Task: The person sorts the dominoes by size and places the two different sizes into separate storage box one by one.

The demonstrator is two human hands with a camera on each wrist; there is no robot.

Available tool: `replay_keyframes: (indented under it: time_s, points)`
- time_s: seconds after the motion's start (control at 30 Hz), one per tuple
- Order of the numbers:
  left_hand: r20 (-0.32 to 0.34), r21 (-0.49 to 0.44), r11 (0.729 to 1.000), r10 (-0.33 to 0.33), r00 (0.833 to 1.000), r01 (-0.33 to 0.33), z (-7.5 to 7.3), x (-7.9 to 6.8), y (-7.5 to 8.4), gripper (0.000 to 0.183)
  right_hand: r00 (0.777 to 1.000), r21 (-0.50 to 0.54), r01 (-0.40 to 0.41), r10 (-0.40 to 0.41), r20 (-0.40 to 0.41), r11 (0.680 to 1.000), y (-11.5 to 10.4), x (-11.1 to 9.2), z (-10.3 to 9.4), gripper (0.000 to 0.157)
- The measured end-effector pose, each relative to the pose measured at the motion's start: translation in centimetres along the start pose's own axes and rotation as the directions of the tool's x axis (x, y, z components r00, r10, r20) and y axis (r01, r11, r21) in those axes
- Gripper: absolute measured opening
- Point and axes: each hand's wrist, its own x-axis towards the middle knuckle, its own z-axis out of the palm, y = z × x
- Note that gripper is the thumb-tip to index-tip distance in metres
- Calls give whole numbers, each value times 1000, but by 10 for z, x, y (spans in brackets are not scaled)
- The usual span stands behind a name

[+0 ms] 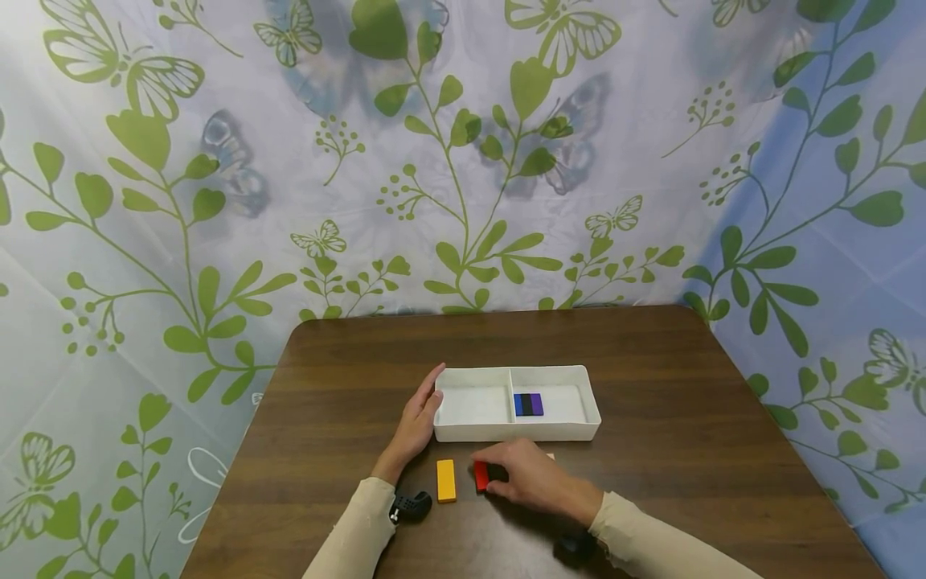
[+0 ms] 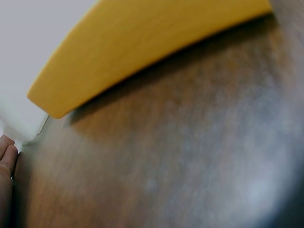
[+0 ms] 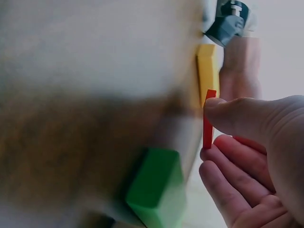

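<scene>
Lower centre, the right hand (image 1: pixel 534 473) pinches a red block (image 1: pixel 481 478) by its ends; slackening fingers might drop it. The left hand (image 1: pixel 415 425), fingers unclenched, steadies the white tray (image 1: pixel 517 433).

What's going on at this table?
A person is handling small coloured blocks. The right hand pinches a thin red rectangular block; whether it is off the brown wood-grain table is hard to tell. The left hand rests against the left end of a white two-compartment tray. A blue block, a black block and a purple block sit side by side in its right compartment. A yellow rectangular block and a green block are outside the tray.
</scene>
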Motion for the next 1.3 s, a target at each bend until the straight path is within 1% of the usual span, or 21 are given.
replay_keyframes:
  time_s: [0.2, 0.33, 0.43, 0.5, 0.63, 0.7, 0.77, 0.9, 1.1, 1.2, 1.3]
  points:
    - [-2, 13, 1000, 6, 1000, -6, 0, 1, -1, 52, 1000, -11, -5, 5, -5, 1000, 0, -2, -13, 47]
    - [-16, 21, 1000, -4, 1000, 5, 2, 1, -2, 52, 1000, -15, -18, 18, 20, 1000, 2, -5, -23, 46]
    - [-25, 21, 1000, -13, 1000, 13, 4, 1, 0, 53, 999, -15, -20, 21, 32, 1000, 3, -7, -30, 44]
    - [-28, 13, 1000, -17, 999, 17, 5, 0, 5, 53, 1000, -5, -9, 9, 23, 1000, 4, -9, -35, 43]
    - [-21, -17, 1000, -12, 1000, 11, 6, -4, 22, 53, 1000, 12, 8, -8, 2, 1000, 6, -11, -45, 41]
    - [-13, -28, 1000, -6, 1000, 6, 5, -6, 28, 53, 1000, 25, 5, -5, 1, 1000, 7, -12, -50, 40]
    - [-9, -34, 999, -1, 1000, 0, 4, -8, 31, 53, 1000, 35, -9, 9, 3, 999, 7, -13, -54, 40]
    - [-13, -26, 1000, -1, 1000, 1, 5, -9, 30, 53, 999, 42, -27, 28, -20, 999, 9, -16, -64, 41]
    - [-26, -4, 1000, 5, 1000, -5, 7, -7, 27, 53, 997, 41, -29, 32, -67, 999, 13, -20, -81, 44]
    - [-29, 5, 1000, 5, 1000, -5, 8, -7, 26, 53, 995, 28, -58, 60, -84, 998, 16, -21, -91, 46]
    - [-30, 9, 1000, 3, 1000, -3, 8, -6, 25, 53, 989, 18, -110, 112, -100, 994, 22, -22, -99, 48]
